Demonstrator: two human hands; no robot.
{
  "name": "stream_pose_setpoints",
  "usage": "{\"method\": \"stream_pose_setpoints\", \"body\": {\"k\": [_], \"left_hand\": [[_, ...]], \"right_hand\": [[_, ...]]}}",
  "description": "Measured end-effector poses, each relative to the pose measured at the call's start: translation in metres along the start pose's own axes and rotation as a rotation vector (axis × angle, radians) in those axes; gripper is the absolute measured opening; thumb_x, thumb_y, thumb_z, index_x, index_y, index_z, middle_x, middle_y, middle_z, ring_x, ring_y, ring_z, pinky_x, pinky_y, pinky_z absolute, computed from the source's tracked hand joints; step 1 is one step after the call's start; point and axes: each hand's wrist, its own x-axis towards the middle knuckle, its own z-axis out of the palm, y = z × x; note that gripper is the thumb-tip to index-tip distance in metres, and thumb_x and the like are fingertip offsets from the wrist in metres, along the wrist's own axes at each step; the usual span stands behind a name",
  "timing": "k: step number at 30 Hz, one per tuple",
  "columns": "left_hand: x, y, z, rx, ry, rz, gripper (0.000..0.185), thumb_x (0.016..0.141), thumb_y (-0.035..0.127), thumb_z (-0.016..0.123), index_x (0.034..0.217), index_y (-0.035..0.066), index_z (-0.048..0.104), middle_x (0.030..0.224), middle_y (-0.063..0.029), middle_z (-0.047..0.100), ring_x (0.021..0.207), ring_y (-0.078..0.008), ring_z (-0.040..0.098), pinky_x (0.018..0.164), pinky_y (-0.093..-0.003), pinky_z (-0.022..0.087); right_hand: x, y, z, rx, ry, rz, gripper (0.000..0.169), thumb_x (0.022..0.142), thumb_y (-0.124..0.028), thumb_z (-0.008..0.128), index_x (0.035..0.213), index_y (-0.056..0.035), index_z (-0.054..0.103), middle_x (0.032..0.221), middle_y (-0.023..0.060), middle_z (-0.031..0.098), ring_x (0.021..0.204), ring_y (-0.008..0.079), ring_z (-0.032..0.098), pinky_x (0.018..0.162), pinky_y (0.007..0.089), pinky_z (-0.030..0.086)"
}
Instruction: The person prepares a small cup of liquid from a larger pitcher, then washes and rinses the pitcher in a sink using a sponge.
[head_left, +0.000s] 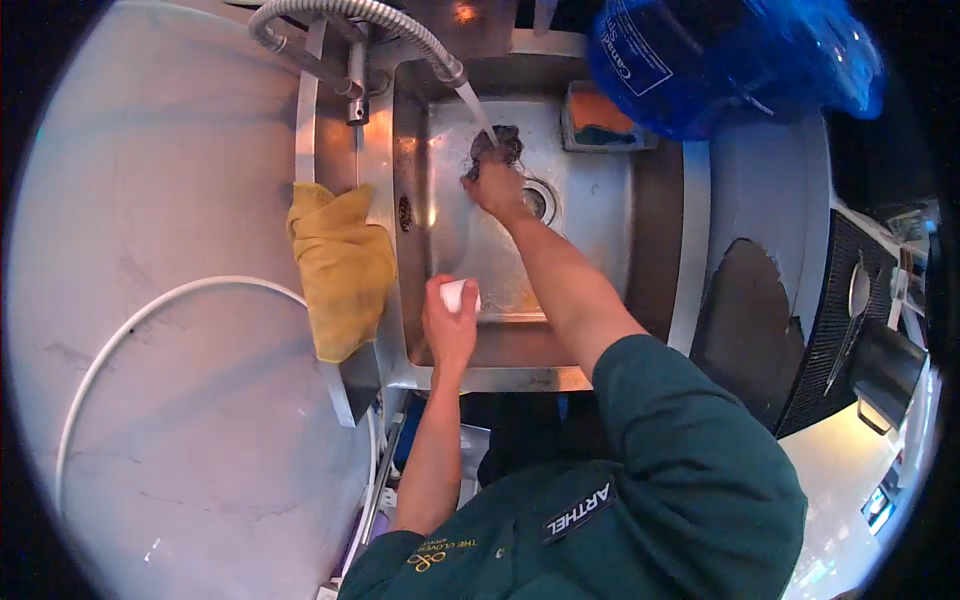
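Observation:
Water runs from the coiled metal faucet hose (454, 73) into a stainless steel sink (600, 240). Under the stream, my right hand (496, 184) is on a dark, crumpled thing (506, 142), perhaps a cloth or scrubber, on the sink floor beside the drain (538, 201). Blur and my own hand hide how the fingers sit on it. My left hand (450, 319) is closed around a small white object (453, 295) over the near left part of the sink; what it is I cannot tell.
A yellow cloth (341, 270) drapes over the sink's left edge. At the sink's back right, a clear container (607, 142) holds an orange sponge (596, 112). A large blue water jug (697, 67) overhangs that corner. Farther right lies a black ribbed mat (832, 300) with a long-handled spoon (859, 292).

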Motion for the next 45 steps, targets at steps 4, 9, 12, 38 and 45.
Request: {"method": "stream_pose_setpoints", "body": {"k": [4,9,12,38,45], "left_hand": [[0.003,0.003,-0.007,-0.093,0.026,-0.027,0.036,0.086,0.031,0.067,0.106,0.005,0.053,0.087,-0.0147,0.064,0.076,-0.0246,0.062,0.07,-0.036,0.049],[0.008,0.024,-0.01,-0.157,0.012,-0.007,0.036,0.087,0.031,0.066,0.106,0.004,0.052,0.084,-0.0102,0.063,0.074,-0.0188,0.06,0.068,-0.0332,0.049],[0.014,0.027,-0.013,-0.23,-0.006,-0.043,0.036,0.087,0.029,0.067,0.106,0.003,0.052,0.084,-0.0095,0.062,0.073,-0.0172,0.06,0.066,-0.0316,0.049],[0.009,0.003,-0.021,-0.381,-0.1,-0.087,0.037,0.088,0.031,0.067,0.111,0.007,0.051,0.091,-0.0056,0.062,0.075,-0.012,0.06,0.056,-0.0257,0.05],[0.01,0.001,-0.025,-0.435,-0.126,-0.155,0.035,0.088,0.028,0.066,0.111,0.006,0.051,0.092,-0.0068,0.061,0.075,-0.0128,0.06,0.057,-0.0253,0.05]], "right_hand": [[0.013,0.003,-0.037,1.169,-0.093,0.443,0.043,0.081,-0.038,0.067,0.107,-0.0063,0.058,0.085,0.0111,0.064,0.061,0.0227,0.065,0.061,0.0398,0.057],[0.021,0.029,-0.027,1.767,-0.176,0.7,0.046,0.079,-0.048,0.066,0.107,-0.0125,0.057,0.077,0.0071,0.056,0.037,0.0106,0.036,0.046,0.0309,0.053],[0.017,0.016,-0.028,1.972,-0.237,0.868,0.048,0.079,-0.05,0.065,0.108,-0.0138,0.054,0.076,0.0063,0.055,0.036,0.0099,0.034,0.045,0.0311,0.052],[-0.13,0.022,-0.025,0.402,0.137,-0.503,0.05,0.079,-0.016,0.072,0.122,-0.0026,0.05,0.116,0.0169,0.049,0.099,0.0396,0.057,0.079,0.0435,0.05],[-0.083,0.031,-0.007,0.22,0.091,-0.401,0.051,0.08,-0.021,0.069,0.121,-0.0015,0.046,0.113,0.0199,0.048,0.099,0.0418,0.055,0.078,0.0473,0.049]]}}
